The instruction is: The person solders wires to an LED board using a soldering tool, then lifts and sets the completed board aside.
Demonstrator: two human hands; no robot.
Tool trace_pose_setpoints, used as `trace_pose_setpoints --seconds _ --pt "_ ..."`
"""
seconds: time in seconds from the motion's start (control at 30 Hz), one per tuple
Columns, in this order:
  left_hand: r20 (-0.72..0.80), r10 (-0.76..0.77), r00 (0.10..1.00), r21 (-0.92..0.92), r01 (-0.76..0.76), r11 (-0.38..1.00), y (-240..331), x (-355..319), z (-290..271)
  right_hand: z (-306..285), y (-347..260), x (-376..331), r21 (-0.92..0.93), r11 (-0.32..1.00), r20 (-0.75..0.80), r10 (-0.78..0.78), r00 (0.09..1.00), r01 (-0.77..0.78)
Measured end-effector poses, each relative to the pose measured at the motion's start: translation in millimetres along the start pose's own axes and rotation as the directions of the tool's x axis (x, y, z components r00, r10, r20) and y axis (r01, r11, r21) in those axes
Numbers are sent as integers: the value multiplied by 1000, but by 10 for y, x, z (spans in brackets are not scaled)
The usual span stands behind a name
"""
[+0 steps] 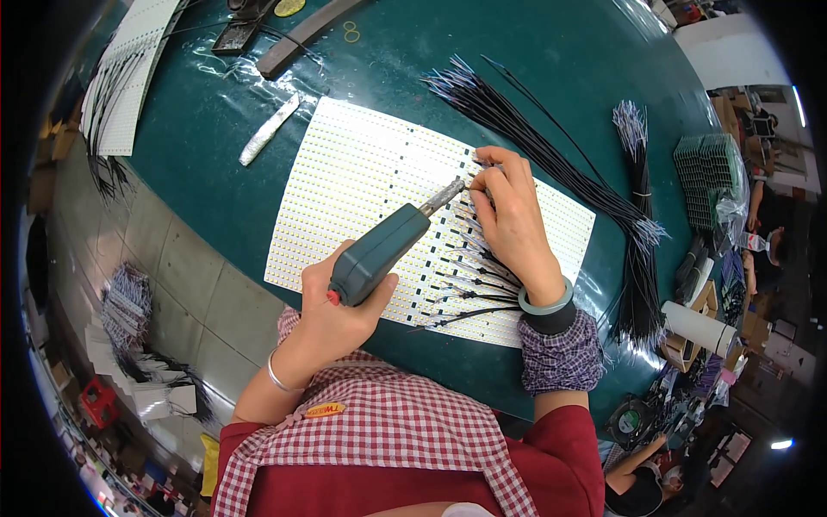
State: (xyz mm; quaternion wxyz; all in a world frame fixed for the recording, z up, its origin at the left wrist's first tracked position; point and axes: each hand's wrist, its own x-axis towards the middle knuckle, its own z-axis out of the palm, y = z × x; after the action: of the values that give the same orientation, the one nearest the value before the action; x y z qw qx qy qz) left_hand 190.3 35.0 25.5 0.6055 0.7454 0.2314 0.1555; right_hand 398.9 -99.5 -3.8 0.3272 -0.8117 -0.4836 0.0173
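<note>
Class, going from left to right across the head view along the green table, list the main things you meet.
White panel at the table edge → silver stick → soldering iron in the left hand → right hand → black wire bundle → green stack.

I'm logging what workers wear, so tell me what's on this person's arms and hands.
Both hands are bare, no gloves. The left hand has a thin silver metal bangle at the wrist. The right hand has a pale green stone-like bangle, then a dark cuff and a purple checked fabric sleeve cover over a red sleeve.
</note>
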Motion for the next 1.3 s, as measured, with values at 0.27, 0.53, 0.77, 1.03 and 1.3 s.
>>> trace_pose_setpoints --seconds 0.27,0.53,0.77,1.03,1.3 --pt "-29 -13 999 14 13 1000 -1 -49 -12 -5 -5 1 -18 1000 6 -10 1000 10" --pt "-105 -184 977 -171 164 971 58 -76 -57 -4 -11 -2 -26 1000 6 -13 1000 14" --pt "-25 -386 922 -633 284 720 -38 46 -105 -42 -22 15 0 1000 43 17 999 -17" --pt "-12 -394 919 -640 296 709 -149 6 -100 -188 -149 -39 116 993 120 11 993 -25" --pt "-19 -371 928 -590 289 754 -101 -50 -85 -68 -141 -49 -8 1000 69 -10 998 10"
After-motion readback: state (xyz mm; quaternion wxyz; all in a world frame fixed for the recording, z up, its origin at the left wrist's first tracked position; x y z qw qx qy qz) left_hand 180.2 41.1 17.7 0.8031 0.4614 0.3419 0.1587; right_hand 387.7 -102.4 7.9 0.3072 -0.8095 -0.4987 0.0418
